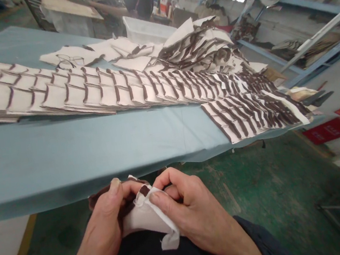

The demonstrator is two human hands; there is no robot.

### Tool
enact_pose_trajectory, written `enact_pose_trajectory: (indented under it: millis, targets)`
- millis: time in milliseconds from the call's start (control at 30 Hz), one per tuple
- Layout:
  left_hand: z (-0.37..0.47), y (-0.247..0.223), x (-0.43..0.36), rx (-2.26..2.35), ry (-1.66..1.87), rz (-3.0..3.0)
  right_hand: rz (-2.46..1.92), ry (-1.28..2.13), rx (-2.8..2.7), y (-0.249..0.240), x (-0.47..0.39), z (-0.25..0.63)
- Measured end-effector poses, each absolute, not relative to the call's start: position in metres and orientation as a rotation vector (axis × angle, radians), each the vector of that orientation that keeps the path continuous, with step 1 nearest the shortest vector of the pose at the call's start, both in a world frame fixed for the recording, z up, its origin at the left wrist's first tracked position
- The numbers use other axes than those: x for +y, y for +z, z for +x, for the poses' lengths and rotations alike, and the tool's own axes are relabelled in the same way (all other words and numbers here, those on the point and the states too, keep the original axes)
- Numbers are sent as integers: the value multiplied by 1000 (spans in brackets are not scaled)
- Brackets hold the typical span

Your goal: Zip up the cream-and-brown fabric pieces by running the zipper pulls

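Close to my body, in front of the table edge, both hands grip one white and dark brown fabric piece (135, 220). My left hand (105, 221) is closed on its left side, with brown cloth showing behind the fingers. My right hand (189, 205) pinches the upper edge between thumb and forefinger. From under that thumb a white folded strip (170, 239) hangs down. A small brown patch lies between the two hands. The fingertips of my left hand are partly hidden by the cloth.
Long overlapping rows of white fabric pieces with brown edges (88, 88) lie on the blue-covered table (96, 146). Behind them are a loose fabric heap (199, 43), eyeglasses (69, 61) and a translucent plastic bin (146, 29). Blue shelving (306, 62) stands at the right. A person (141, 0) is in the background.
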State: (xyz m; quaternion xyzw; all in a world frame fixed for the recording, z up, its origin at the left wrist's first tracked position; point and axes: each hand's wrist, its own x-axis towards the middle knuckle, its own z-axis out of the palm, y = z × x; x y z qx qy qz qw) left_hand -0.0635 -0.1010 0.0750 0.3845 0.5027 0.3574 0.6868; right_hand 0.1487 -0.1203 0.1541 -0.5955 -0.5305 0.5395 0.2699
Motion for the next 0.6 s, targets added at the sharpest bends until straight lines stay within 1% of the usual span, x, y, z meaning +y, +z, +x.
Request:
enact_pose_trajectory:
  millis: [333, 467, 600]
  targets:
    - [-60, 72, -105, 1121, 778, 903, -1608, 1377, -1438, 145, -128, 152]
    - [-63, 64, -106, 1070, 780, 865, -1580, 1484, -1382, 145, -126, 155]
    - [-67, 61, -108, 1060, 788, 887, -1525, 1671, -1289, 143, -122, 158]
